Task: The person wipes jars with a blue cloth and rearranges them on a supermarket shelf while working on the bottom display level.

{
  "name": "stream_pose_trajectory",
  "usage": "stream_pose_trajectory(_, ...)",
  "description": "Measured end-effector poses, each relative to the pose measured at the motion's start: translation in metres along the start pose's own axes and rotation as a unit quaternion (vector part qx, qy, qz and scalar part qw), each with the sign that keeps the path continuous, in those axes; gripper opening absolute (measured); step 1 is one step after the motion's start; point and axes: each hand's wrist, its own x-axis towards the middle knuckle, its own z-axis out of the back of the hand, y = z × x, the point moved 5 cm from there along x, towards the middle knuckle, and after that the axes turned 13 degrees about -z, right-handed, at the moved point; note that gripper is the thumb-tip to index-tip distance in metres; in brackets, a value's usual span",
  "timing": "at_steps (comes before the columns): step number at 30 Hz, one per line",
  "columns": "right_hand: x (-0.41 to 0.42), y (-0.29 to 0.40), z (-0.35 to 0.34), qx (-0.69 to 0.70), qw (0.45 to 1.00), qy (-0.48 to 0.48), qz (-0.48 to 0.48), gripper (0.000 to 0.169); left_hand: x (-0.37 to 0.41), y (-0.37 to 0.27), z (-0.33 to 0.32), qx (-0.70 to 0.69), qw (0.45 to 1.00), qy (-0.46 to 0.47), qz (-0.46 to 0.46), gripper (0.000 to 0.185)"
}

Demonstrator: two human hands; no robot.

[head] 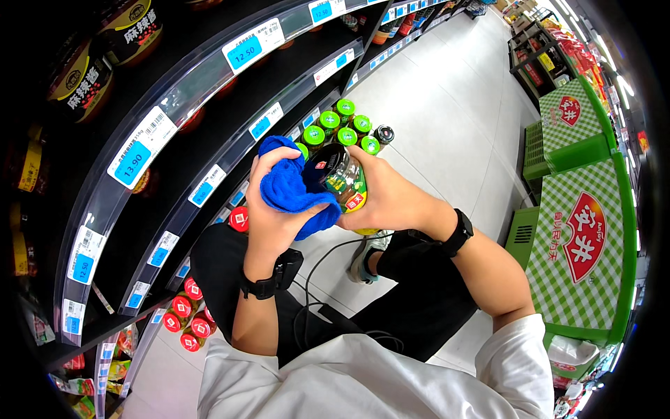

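My left hand (269, 214) grips a bunched blue cloth (293, 183). My right hand (395, 196) is wrapped around a glass jar (352, 183) with a black lid and a green and yellow label. The jar is tilted, and the cloth presses against its left side near the lid. What fills the jar is hard to make out. Just beyond my hands, several jars with green lids (346, 136) stand close together on the floor, partly hidden by the cloth and the held jar. A smaller jar with a dark lid (384, 134) stands at their right edge.
Curved store shelves (172, 99) with price tags and jars rise on the left. Several red-lidded jars (182, 306) stand on the floor by my left knee; another red-lidded jar (238, 219) is near my left wrist. Green checkered freezers (565, 246) line the right. A black cable (314, 262) hangs before me.
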Motion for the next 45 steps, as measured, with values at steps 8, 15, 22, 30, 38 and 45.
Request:
stream_pose_trajectory(8,-0.004,0.003,-0.007,-0.107,0.989,-0.103,0.015,0.080,-0.004,-0.013,-0.006,0.121,0.988,-0.042,-0.085,0.059)
stream_pose_trajectory(15,-0.013,0.009,-0.014,-0.252,0.953,-0.167,0.026,0.068,-0.005,-0.031,-0.012,0.199,0.968,-0.062,-0.139,0.051)
stream_pose_trajectory(22,-0.018,0.010,-0.034,-0.393,0.905,-0.158,0.049,0.067,-0.006,-0.018,-0.005,0.247,0.962,-0.041,-0.108,0.036)
stream_pose_trajectory(30,-0.004,-0.024,-0.029,-0.207,0.965,-0.161,0.012,0.085,-0.009,0.013,0.022,-0.014,0.973,-0.228,0.030,0.019)
stream_pose_trajectory(38,0.011,-0.158,0.009,-0.051,0.957,-0.149,-0.244,0.065,-0.014,0.021,0.023,0.028,0.978,-0.207,0.010,0.019)
stream_pose_trajectory(45,0.035,-0.282,0.020,-0.013,0.897,-0.286,-0.336,0.072,-0.030,0.049,0.018,0.050,0.983,-0.166,0.054,0.022)
